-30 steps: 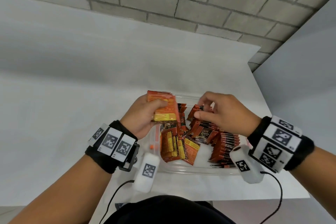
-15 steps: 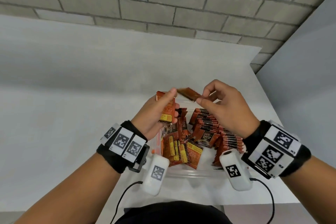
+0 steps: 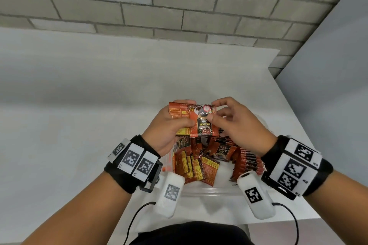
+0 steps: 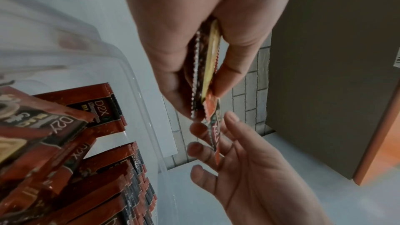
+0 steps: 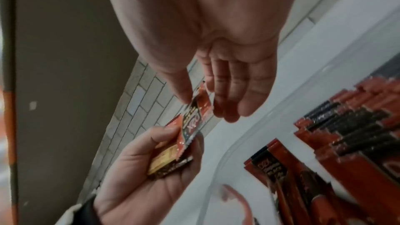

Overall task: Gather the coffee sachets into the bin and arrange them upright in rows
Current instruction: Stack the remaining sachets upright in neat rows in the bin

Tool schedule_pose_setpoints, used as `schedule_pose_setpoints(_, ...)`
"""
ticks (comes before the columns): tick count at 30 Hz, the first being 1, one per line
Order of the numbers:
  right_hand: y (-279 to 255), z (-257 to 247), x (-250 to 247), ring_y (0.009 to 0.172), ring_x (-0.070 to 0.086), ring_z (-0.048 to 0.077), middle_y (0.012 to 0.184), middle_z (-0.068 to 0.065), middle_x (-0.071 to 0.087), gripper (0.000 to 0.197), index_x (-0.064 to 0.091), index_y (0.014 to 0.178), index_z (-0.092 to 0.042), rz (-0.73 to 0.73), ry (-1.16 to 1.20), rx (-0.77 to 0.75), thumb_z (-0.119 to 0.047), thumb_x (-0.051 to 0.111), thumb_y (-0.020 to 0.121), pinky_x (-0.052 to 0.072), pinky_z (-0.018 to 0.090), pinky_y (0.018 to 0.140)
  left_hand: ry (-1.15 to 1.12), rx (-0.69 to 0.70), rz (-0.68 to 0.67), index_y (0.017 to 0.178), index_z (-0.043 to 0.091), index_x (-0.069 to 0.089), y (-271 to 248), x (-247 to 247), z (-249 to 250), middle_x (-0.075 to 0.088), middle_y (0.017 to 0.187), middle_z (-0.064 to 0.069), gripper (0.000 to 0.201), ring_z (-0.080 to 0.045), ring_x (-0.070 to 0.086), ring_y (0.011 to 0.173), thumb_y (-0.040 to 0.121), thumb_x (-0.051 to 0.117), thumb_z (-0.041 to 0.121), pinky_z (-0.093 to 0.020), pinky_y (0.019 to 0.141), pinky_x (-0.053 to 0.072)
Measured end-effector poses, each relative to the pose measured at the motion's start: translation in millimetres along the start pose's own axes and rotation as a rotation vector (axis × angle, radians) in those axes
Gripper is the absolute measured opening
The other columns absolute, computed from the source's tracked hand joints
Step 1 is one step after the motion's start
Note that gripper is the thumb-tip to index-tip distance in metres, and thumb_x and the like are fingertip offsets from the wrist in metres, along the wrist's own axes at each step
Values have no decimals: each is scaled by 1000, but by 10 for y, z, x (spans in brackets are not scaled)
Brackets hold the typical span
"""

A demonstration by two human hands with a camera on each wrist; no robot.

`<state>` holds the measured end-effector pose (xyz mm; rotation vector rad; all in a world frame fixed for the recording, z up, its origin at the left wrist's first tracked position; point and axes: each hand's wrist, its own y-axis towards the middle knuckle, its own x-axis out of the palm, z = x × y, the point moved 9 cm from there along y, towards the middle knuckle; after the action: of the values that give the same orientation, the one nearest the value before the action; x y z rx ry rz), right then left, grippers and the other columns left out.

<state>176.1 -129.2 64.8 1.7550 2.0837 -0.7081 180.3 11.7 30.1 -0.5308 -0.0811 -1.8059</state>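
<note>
A clear plastic bin [image 3: 209,192] on the white table holds orange-and-black coffee sachets. An upright row of sachets [image 3: 249,162] fills its right side, and loose sachets [image 3: 191,167] lean at its left. Above the bin my left hand [image 3: 175,125] grips a small stack of sachets [image 3: 177,112], seen edge-on in the left wrist view [image 4: 205,67]. My right hand [image 3: 214,110] pinches a single sachet [image 3: 203,125] by its top corner, its printed face toward me, and holds it against the front of the stack. In the right wrist view that sachet [image 5: 194,117] touches the stack [image 5: 166,162].
The bin sits near the front right corner of the white table [image 3: 79,125]. A brick wall [image 3: 179,6] runs behind it and a grey partition [image 3: 328,85] stands to the right. Cables hang from both wrist cameras at the table's front edge.
My right hand lifted one sachet out of the bin, turned it upright and brought it left against the stack in my left hand. Both hands rose slightly.
</note>
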Motion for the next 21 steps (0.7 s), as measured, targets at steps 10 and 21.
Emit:
schedule_pose_setpoints(10, 24, 14, 86, 73, 63, 17, 93, 11, 66, 38, 52, 125, -25, -115, 171, 80, -24, 64, 88, 54, 32, 64, -30, 10, 70, 100, 14, 63, 28, -50, 2, 69, 89, -8, 18, -20, 66, 77, 84, 62, 4, -34, 66, 54)
schedule_pose_setpoints(21, 82, 69, -43, 71, 65, 14, 88, 8, 63, 17, 60, 101, -9, -41, 473, 94, 2, 59, 88, 56, 23, 61, 82, 45, 46, 97, 11, 63, 40, -77, 38, 70, 93, -10, 43, -27, 68, 85, 72, 61, -24, -34, 67, 59)
